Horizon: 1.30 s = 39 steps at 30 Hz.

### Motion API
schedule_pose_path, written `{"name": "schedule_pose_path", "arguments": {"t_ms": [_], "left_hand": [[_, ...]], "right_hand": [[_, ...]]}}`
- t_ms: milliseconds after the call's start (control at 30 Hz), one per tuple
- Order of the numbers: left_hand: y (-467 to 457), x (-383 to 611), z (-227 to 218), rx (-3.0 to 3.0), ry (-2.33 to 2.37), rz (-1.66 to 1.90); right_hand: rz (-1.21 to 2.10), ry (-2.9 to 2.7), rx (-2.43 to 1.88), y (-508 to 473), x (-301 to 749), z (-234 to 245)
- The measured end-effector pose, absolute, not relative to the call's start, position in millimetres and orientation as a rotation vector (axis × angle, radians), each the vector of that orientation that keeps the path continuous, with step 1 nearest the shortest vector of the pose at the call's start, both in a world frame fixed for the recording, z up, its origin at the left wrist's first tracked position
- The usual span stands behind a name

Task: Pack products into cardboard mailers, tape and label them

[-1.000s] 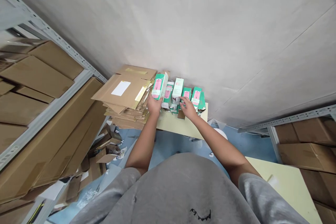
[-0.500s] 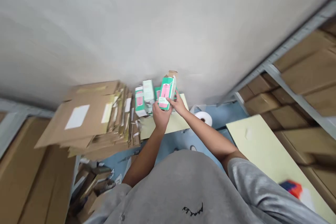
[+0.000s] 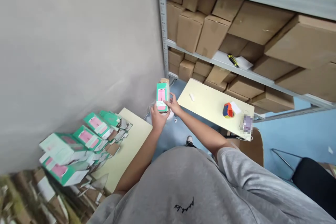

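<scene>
Green box (image 3: 162,96), held in hands (image 3: 159,119), now apart from stacked boxes (image 3: 61,148)

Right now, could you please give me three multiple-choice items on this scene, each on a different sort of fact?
1. Where does the yellow-and-black utility knife lie?
A) On the metal shelf
B) On the floor
C) On the pale yellow board

2. What colour is the panel on the green carton?
A) Blue
B) Pink
C) Black

3. How is that carton placed?
A) Flat on the floor
B) Flat on the pale yellow board
C) Upright in the left hand

Answers:
1. A, the knife rests on the shelf by a white paper.
2. B, a pink panel fills the carton's front.
3. C, the left hand holds it on end.
</scene>
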State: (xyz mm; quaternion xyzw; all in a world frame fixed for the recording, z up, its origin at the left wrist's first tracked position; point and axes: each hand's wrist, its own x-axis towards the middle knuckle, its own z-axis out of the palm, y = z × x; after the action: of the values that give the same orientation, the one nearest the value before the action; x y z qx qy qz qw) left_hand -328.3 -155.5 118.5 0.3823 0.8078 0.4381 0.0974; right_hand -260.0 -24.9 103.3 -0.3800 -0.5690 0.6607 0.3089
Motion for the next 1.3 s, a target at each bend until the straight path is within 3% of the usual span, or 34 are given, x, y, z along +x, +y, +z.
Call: {"name": "schedule_pose_path", "arguments": {"t_ms": [567,1300], "left_hand": [[63,-144,55,1.288,2.149,1.015],[212,-191,-56,1.253,1.767,1.177]], "right_hand": [[1.727,-1.385,-1.086,163,-20,59],[1.366,-1.399,-1.144,285,-56,23]]}}
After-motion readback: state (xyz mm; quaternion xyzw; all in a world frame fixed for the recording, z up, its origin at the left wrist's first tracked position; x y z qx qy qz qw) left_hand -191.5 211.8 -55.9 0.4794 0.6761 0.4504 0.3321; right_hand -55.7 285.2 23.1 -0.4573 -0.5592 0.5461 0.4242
